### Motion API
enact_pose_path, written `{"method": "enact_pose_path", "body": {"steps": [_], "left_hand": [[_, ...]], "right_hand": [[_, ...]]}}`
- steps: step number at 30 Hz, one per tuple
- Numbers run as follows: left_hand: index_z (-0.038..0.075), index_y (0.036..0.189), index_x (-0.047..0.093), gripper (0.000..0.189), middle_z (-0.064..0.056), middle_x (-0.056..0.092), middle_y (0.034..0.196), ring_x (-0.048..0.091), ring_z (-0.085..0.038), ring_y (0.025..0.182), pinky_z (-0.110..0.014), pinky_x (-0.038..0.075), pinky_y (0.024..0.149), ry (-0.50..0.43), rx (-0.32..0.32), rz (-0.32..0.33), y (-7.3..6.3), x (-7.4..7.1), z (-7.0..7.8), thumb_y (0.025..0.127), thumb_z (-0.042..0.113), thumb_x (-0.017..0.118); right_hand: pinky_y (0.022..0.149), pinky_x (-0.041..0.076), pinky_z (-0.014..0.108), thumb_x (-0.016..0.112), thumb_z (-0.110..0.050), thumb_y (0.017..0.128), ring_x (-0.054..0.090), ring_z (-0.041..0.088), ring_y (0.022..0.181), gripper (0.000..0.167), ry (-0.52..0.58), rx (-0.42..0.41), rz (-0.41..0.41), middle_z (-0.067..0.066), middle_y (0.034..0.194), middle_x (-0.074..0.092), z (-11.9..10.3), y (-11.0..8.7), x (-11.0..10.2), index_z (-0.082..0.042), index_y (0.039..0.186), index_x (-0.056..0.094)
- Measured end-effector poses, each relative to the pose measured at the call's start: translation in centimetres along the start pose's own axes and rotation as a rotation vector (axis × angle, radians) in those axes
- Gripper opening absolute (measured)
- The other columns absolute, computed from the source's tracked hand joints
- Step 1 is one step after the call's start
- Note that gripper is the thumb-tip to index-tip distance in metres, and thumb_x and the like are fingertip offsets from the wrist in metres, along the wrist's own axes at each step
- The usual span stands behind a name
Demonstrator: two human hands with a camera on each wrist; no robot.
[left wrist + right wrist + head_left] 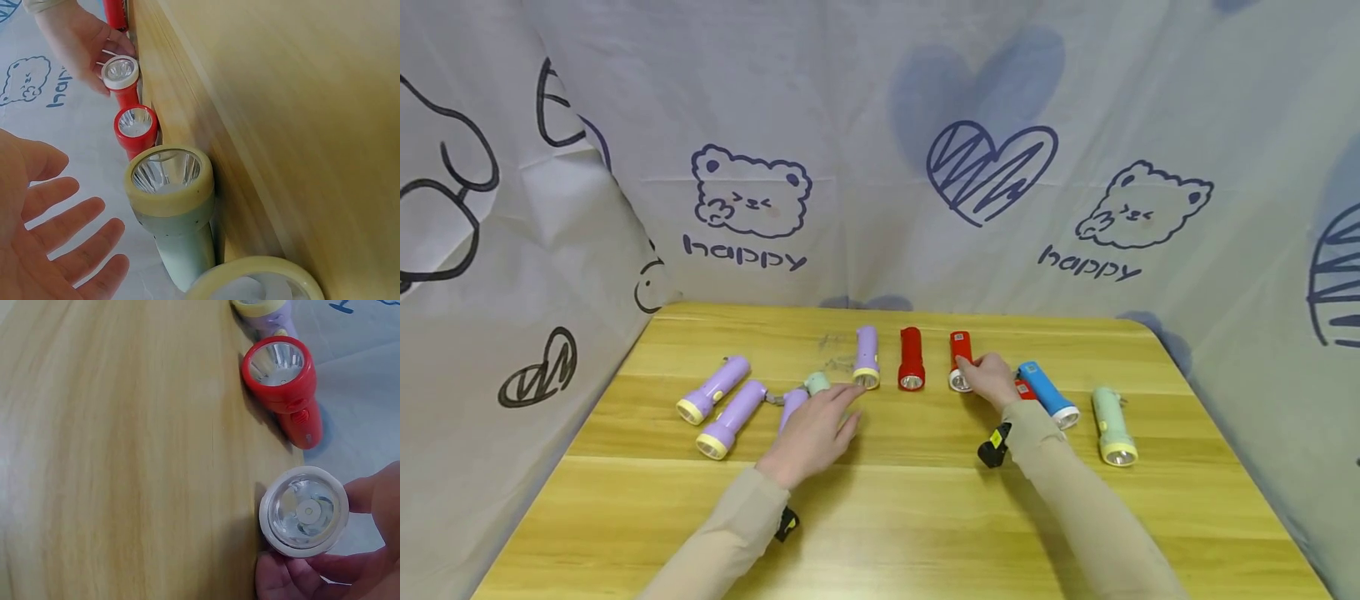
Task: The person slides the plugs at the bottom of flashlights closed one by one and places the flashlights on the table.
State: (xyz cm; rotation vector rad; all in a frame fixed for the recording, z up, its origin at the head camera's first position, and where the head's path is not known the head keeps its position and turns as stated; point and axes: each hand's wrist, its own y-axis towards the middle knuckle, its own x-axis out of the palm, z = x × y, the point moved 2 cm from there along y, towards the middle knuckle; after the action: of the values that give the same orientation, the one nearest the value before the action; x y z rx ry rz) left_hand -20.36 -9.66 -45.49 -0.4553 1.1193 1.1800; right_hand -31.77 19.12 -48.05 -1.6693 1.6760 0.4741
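My right hand (pixel 988 379) has its thumb and fingers on either side of a red flashlight with a white head (pixel 958 343), whose lens faces me in the right wrist view. To its left lies an all-red flashlight (pixel 912 350), then a purple flashlight with a yellow rim (pixel 867 343). My left hand (pixel 811 433) hovers with fingers spread and nothing in them; the left wrist view shows them apart from the pale green flashlight (pixel 184 247). Below that hand, another purple flashlight (pixel 792 403) is partly hidden.
Two purple flashlights (pixel 715 389) lie slanted at the left of the wooden table (pixel 895 533). On the right are a blue flashlight (pixel 1045 392), a pale green flashlight (pixel 1111 421) and a red item (pixel 1024 389) mostly behind my right wrist. Printed cloth (pixel 865 208) hangs behind the table.
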Motion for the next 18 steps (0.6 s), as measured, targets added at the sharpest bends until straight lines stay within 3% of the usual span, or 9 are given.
{"method": "enact_pose_path", "body": {"steps": [5, 12, 18], "left_hand": [[0.007, 0.141, 0.057, 0.042, -0.013, 0.062, 0.140, 0.060, -0.032, 0.128, -0.047, 0.049, 0.110, 0.002, 0.008, 0.011, 0.04, -0.05, 0.00, 0.101, 0.019, 0.060], [0.007, 0.142, 0.056, 0.042, -0.014, 0.062, 0.140, 0.061, -0.032, 0.127, -0.047, 0.051, 0.108, -0.012, 0.000, 0.003, -0.08, 0.11, -0.22, 0.101, 0.019, 0.060], [0.007, 0.143, 0.055, 0.044, -0.014, 0.061, 0.140, 0.061, -0.033, 0.127, -0.048, 0.051, 0.108, -0.013, 0.004, -0.003, -0.18, -0.33, -0.38, 0.101, 0.018, 0.061]], "right_hand": [[0.061, 0.040, 0.027, 0.049, -0.045, 0.103, 0.051, 0.022, 0.074, 0.047, 0.037, 0.006, -0.007, 0.007, 0.082, 0.055, 0.20, -0.08, -0.01, -0.001, 0.096, 0.064], [0.080, 0.050, 0.037, 0.051, -0.044, 0.101, 0.056, 0.031, 0.096, 0.060, 0.017, -0.003, -0.014, 0.024, 0.118, 0.061, 0.28, -0.62, 0.07, 0.008, 0.130, 0.052], [0.088, 0.053, 0.042, 0.057, -0.034, 0.097, 0.058, 0.033, 0.100, 0.060, 0.020, -0.057, -0.020, 0.028, 0.127, 0.061, -0.10, -0.74, 0.41, 0.010, 0.136, 0.048]]}}
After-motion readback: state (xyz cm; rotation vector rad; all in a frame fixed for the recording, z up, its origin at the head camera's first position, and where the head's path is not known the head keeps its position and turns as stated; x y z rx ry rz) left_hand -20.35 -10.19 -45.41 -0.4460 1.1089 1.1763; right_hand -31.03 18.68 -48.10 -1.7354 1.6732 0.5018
